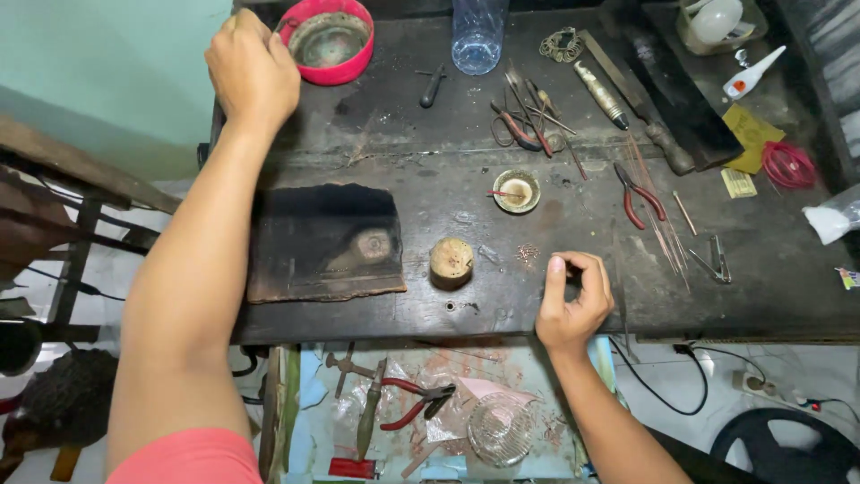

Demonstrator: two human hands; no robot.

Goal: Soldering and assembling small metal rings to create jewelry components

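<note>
1. Left hand (253, 67) is seen at approx. 11 o'clock on the desk (430, 193), fingers curled shut, just beside the red bowl (326, 39); whether anything is held can't be told.
2. Right hand (573, 300) is rested at approx. 5 o'clock on the desk edge, thumb & fingers curled into a narrow grip; contents can't be made out.
3. Small copper bits (528, 253) are scattered just left of the right hand.
4. A round wooden block (451, 262) is placed near centre, w/ a charred slab (324, 242) at its 9 o'clock.
5. Red-handled pliers (638, 194) lie at approx. 2 o'clock.
</note>
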